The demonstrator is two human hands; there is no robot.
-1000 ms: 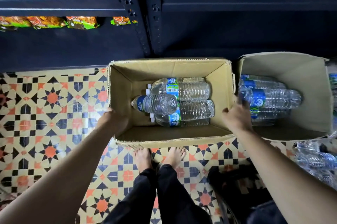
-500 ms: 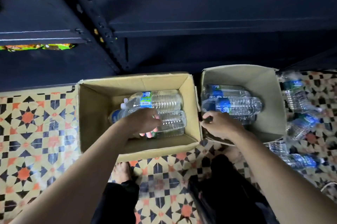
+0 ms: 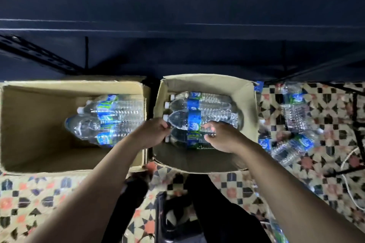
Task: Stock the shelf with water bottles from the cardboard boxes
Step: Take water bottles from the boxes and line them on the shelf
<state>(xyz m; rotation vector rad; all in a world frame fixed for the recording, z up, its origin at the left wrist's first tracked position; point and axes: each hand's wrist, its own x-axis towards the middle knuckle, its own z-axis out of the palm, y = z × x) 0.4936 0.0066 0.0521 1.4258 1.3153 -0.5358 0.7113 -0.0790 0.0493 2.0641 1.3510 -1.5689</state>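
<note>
Two open cardboard boxes stand on the tiled floor below a dark shelf (image 3: 177, 31). The left box (image 3: 29, 124) holds several clear water bottles (image 3: 122, 112) lying on their sides. More bottles are stacked in the right box (image 3: 247, 108). Both my hands are inside the right box on the nearest top bottle (image 3: 194, 119), which has a blue label. My left hand (image 3: 152, 134) grips its neck by the white cap. My right hand (image 3: 223, 138) curls over its body just right of the label.
Several loose water bottles (image 3: 294, 112) lie on the patterned floor right of the right box. A white cable (image 3: 347, 163) runs across the floor at far right. My dark-trousered legs (image 3: 217, 213) are at the bottom centre, close to the boxes.
My view has swung right. My left hand left the left box and crossed into the right box. My right hand moved from that box's edge onto a bottle inside.
</note>
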